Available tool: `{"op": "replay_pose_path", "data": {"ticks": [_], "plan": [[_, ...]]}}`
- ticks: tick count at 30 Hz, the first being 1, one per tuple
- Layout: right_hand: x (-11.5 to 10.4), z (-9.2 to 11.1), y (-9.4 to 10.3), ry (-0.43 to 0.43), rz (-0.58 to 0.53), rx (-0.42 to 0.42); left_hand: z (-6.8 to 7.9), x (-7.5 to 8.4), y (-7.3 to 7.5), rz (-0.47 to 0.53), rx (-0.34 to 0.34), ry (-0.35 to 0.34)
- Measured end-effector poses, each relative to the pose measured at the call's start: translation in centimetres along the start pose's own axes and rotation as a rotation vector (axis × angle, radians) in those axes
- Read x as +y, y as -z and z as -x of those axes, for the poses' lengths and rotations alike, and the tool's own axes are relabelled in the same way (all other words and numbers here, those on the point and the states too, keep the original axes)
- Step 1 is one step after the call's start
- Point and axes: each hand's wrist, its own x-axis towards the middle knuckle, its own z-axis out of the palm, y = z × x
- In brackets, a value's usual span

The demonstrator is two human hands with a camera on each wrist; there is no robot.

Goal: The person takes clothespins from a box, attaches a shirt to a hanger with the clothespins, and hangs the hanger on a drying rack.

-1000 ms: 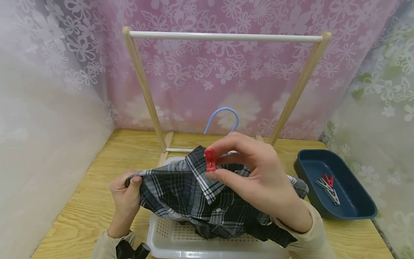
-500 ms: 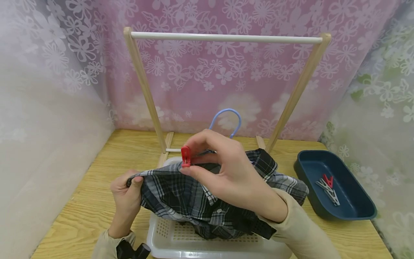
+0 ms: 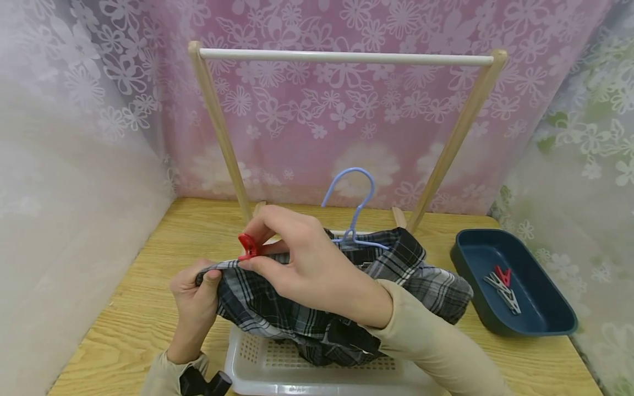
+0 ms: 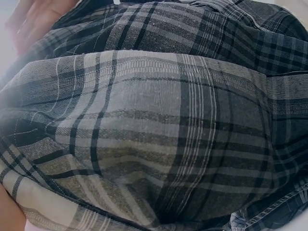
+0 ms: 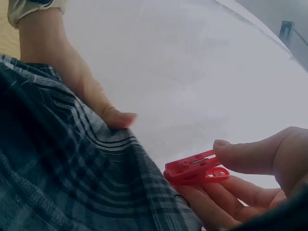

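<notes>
The right hand (image 3: 304, 264) pinches a red clip (image 3: 247, 247) between thumb and fingers, holding it at the upper edge of a grey-and-black plaid shirt (image 3: 282, 322); in the right wrist view the clip's nose meets the cloth, but whether it bites the fabric cannot be told. Just beside it, the left hand (image 3: 195, 294) grips the shirt's left end, its thumb lying over the cloth, and the edge is drawn taut between the two hands. The left wrist view is almost filled by plaid. A blue hanger (image 3: 361, 205) sits in the shirt's collar opening, its hook rising above the cloth. The shirt lies over a white perforated basket (image 3: 307, 388), partly covering it, on the wood-grain bench (image 3: 119, 319). To the right of the basket, a dark blue tub (image 3: 542, 311) holds another red clip (image 3: 503, 274) and pale clips (image 3: 506, 296), close together. Behind the shirt stands a wooden rack (image 3: 225, 132) with a white rod (image 3: 346, 56) across its top, in front of a pink floral curtain (image 3: 322, 110).
</notes>
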Motion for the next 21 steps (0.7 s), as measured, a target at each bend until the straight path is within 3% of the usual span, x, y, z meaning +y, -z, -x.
{"op": "replay_pose_path", "data": {"ticks": [12,21], "plan": [[0.3,-0.5,-0.8,0.024,0.039,0.011,0.0,0.0,-0.1,-0.007,0.004,-0.009],[0.4,-0.8,-1.5,0.082,0.139,0.022,0.0,-0.2,-0.1,0.014,0.002,-0.022]]}}
